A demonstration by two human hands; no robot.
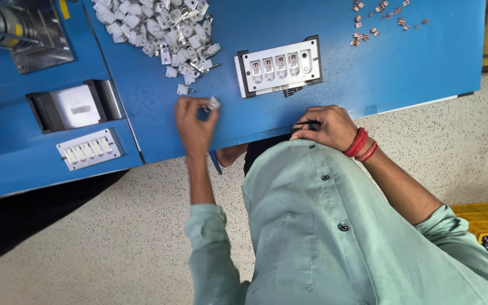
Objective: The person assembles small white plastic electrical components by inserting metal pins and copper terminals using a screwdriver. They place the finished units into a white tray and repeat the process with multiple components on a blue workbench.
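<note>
Blue worktable (368,73), left hand (195,125) grip pinching small white part (214,103), right hand (327,127) grip grasping black tool (306,123)

Smooth matt blue table (334,51), white plastic parts (159,28), glossy metal cylinder (1,25), speckled stone floor (114,237)

The left hand (196,125) reaches forward, arm nearly straight, its fingers (205,108) pinched together at the tips. The right hand (327,127) stays close to the body, wrist bent inward, fingers curled shut toward the left.
</note>
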